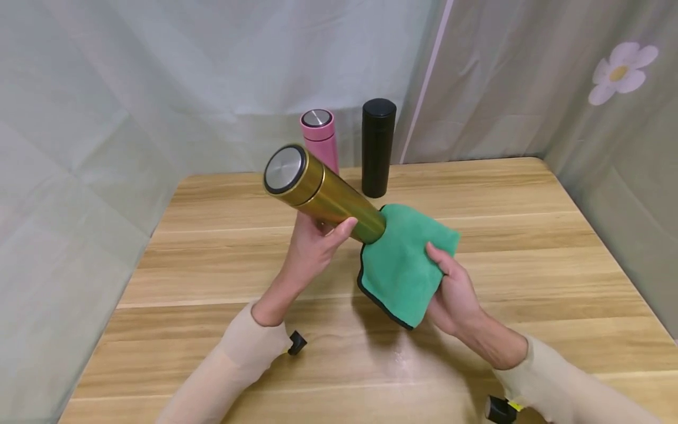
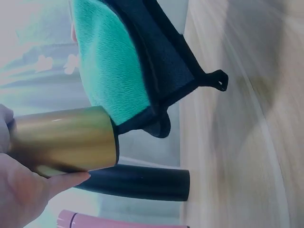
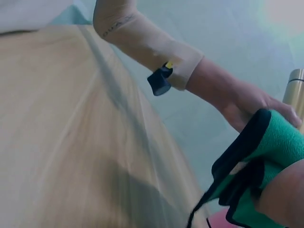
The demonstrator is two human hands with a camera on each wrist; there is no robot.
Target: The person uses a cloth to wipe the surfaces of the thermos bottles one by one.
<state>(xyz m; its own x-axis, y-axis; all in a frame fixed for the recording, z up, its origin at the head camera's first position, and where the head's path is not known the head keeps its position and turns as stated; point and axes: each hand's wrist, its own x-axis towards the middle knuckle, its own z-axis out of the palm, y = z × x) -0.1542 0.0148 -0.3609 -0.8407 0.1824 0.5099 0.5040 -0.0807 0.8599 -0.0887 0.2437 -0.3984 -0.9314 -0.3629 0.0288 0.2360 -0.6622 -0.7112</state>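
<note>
A gold thermos flask point(image 1: 344, 203) with a silver-topped lid is tilted above the table, its lid end up and to the left. My left hand point(image 1: 316, 238) grips it around the body, thumb along the near side. In my right hand point(image 1: 457, 294) is a green cloth point(image 1: 410, 259) with black edging, held with the thumb on top and the other fingers hidden beneath. The cloth lies against the flask's lower end. From the left wrist view, the cloth's dark underside and a small hanging loop point(image 2: 219, 80) show beside the flask's base.
Behind the gold flask stands a pink flask point(image 1: 320, 138), partly covered by it. A black flask point(image 1: 377, 147) is upright to its right, near the table's back edge. The wooden table point(image 1: 212, 265) has curtains point(image 1: 254, 70) behind and at both sides.
</note>
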